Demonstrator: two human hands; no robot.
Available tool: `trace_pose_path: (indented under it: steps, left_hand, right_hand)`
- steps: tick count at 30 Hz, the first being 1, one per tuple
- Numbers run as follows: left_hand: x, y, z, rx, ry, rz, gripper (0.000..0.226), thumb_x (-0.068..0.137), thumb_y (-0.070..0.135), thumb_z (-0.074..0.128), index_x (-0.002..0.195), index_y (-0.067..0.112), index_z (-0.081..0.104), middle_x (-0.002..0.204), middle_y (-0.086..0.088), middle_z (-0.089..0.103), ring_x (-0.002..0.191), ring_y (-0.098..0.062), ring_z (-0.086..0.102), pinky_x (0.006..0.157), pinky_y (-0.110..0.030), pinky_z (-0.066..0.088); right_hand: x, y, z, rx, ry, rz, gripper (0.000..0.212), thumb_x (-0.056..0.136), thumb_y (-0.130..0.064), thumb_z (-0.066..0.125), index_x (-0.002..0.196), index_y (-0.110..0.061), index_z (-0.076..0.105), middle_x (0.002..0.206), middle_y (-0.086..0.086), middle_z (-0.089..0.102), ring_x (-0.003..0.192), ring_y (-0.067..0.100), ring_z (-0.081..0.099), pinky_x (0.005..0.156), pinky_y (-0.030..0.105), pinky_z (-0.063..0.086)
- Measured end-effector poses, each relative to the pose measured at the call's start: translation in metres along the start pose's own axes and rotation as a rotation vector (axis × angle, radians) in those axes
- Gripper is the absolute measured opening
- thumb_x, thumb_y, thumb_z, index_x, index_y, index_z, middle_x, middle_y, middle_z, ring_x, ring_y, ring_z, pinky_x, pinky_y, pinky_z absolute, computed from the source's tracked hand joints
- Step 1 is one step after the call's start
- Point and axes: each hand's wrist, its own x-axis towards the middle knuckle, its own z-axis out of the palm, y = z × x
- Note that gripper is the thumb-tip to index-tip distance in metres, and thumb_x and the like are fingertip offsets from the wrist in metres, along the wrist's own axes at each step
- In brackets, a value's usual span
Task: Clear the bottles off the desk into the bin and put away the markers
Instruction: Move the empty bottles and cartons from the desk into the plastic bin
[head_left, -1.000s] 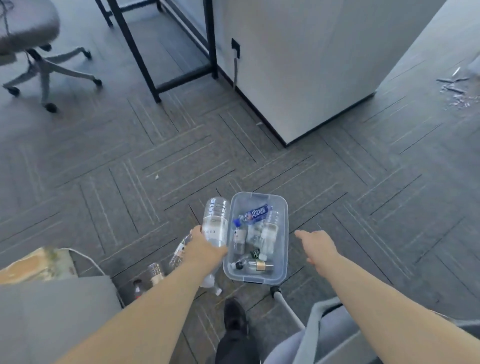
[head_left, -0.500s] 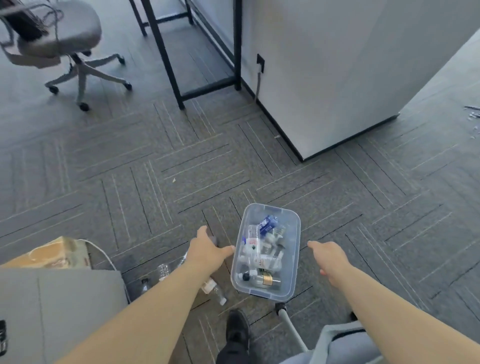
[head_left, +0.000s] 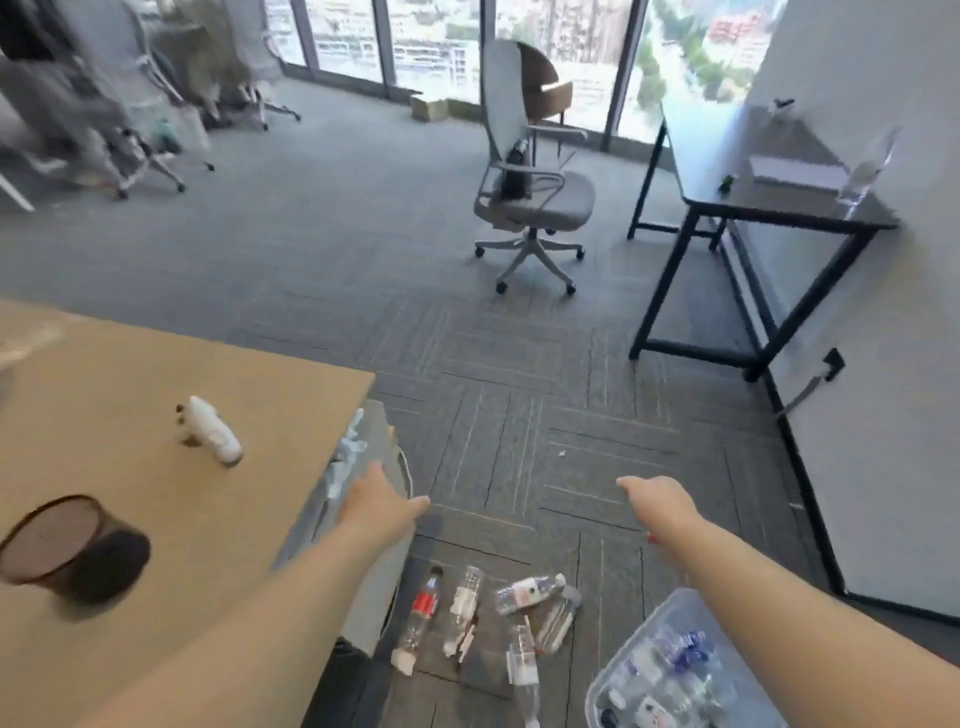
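Observation:
A clear plastic bin (head_left: 613, 675) sits on the carpet at the lower right, with several bottles inside it. More empty bottles (head_left: 524, 597) lie loose on the floor to its left. On the tan desk (head_left: 130, 415) at the left a white bottle (head_left: 215, 434) lies on its side, and a dark round cup (head_left: 67, 545) lies tipped over nearer to me. My left hand (head_left: 382, 506) hovers past the desk's right edge, fingers apart and holding nothing. My right hand (head_left: 657, 506) hangs over the carpet, loosely spread and holding nothing. I see no markers.
A grey cabinet (head_left: 363, 519) stands under the desk's right edge. A grey office chair (head_left: 530, 197) stands mid-room, and a black-framed table (head_left: 769, 208) with a clear bottle (head_left: 865, 171) and a white box stands against the right wall. More chairs stand at the far left.
My left hand let a clear bottle go at the bin. My view has swung up from the bin to the desk and room, and both hands have come away from the bin.

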Motion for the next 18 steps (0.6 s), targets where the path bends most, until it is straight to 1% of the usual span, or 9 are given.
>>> trace_pose_path:
  steps: [2,5,7,10,11,13,15,17,18]
  left_hand:
    - [-0.011,-0.032,-0.055,-0.054,0.101,-0.004,0.073,0.081,0.038,0.068,0.142,0.012,0.036,0.143,-0.011,0.045,0.128,-0.031,0.046,0.099,-0.035,0.041]
    - [-0.040,-0.091,-0.134,-0.150,0.232,-0.048,0.064,0.079,0.035,0.064,0.136,0.012,0.042,0.134,-0.011,0.053,0.119,-0.032,0.053,0.089,-0.032,0.044]
    - [-0.064,-0.140,-0.183,-0.172,0.342,-0.102,0.069,0.081,0.033,0.066,0.140,0.010,0.040,0.136,-0.013,0.052,0.122,-0.031,0.052,0.093,-0.033,0.044]
    - [-0.103,-0.224,-0.247,-0.201,0.501,-0.237,0.075,0.080,0.037,0.069,0.143,0.013,0.037,0.140,-0.013,0.047,0.127,-0.031,0.049,0.101,-0.036,0.043]
    - [-0.116,-0.254,-0.265,-0.216,0.540,-0.288,0.075,0.081,0.038,0.069,0.144,0.013,0.037,0.140,-0.013,0.047,0.126,-0.031,0.049,0.100,-0.037,0.044]
    - [-0.140,-0.314,-0.291,-0.242,0.604,-0.384,0.075,0.081,0.039,0.070,0.142,0.010,0.038,0.139,-0.014,0.048,0.125,-0.032,0.050,0.099,-0.038,0.045]
    - [-0.162,-0.365,-0.304,-0.242,0.659,-0.464,0.073,0.082,0.040,0.070,0.140,0.009,0.040,0.137,-0.015,0.050,0.124,-0.033,0.051,0.099,-0.038,0.046]
    - [-0.181,-0.403,-0.307,-0.268,0.689,-0.517,0.071,0.081,0.038,0.069,0.140,0.008,0.041,0.135,-0.015,0.053,0.121,-0.032,0.054,0.095,-0.036,0.047]
    - [-0.188,-0.420,-0.305,-0.311,0.699,-0.544,0.070,0.080,0.037,0.070,0.138,0.008,0.043,0.133,-0.015,0.055,0.118,-0.033,0.056,0.089,-0.035,0.049]
  right_hand:
    - [-0.034,-0.043,0.035,-0.054,-0.016,-0.079,0.033,0.091,-0.026,0.054,0.112,-0.002,0.059,0.082,0.008,0.053,0.084,0.029,0.054,0.090,0.041,0.052]
    - [-0.099,-0.095,0.100,-0.089,-0.077,-0.218,0.019,0.090,-0.022,0.054,0.095,-0.004,0.051,0.071,0.006,0.047,0.067,0.023,0.049,0.074,0.036,0.047]
    - [-0.145,-0.123,0.152,-0.126,-0.146,-0.332,0.014,0.088,-0.019,0.055,0.088,-0.006,0.051,0.064,0.003,0.046,0.056,0.017,0.043,0.072,0.033,0.043]
    - [-0.221,-0.153,0.237,-0.183,-0.306,-0.477,0.016,0.090,-0.021,0.057,0.099,-0.011,0.051,0.071,0.005,0.050,0.064,0.019,0.050,0.075,0.036,0.044]
    - [-0.247,-0.158,0.266,-0.203,-0.369,-0.512,0.017,0.091,-0.022,0.057,0.104,-0.012,0.050,0.075,0.007,0.052,0.069,0.021,0.051,0.073,0.035,0.045]
    - [-0.298,-0.158,0.319,-0.228,-0.487,-0.579,0.012,0.091,-0.016,0.056,0.100,-0.012,0.049,0.074,0.005,0.050,0.065,0.018,0.046,0.060,0.027,0.041]
    - [-0.341,-0.145,0.365,-0.331,-0.568,-0.654,0.005,0.089,-0.013,0.055,0.087,-0.012,0.051,0.074,0.005,0.050,0.058,0.014,0.041,0.051,0.024,0.034]
    - [-0.377,-0.129,0.402,-0.489,-0.620,-0.750,0.016,0.086,-0.017,0.056,0.071,-0.014,0.050,0.066,0.004,0.048,0.054,0.014,0.041,0.047,0.025,0.030]
    - [-0.394,-0.122,0.418,-0.566,-0.650,-0.793,0.020,0.086,-0.019,0.056,0.067,-0.014,0.051,0.065,0.005,0.050,0.056,0.017,0.045,0.048,0.027,0.032]
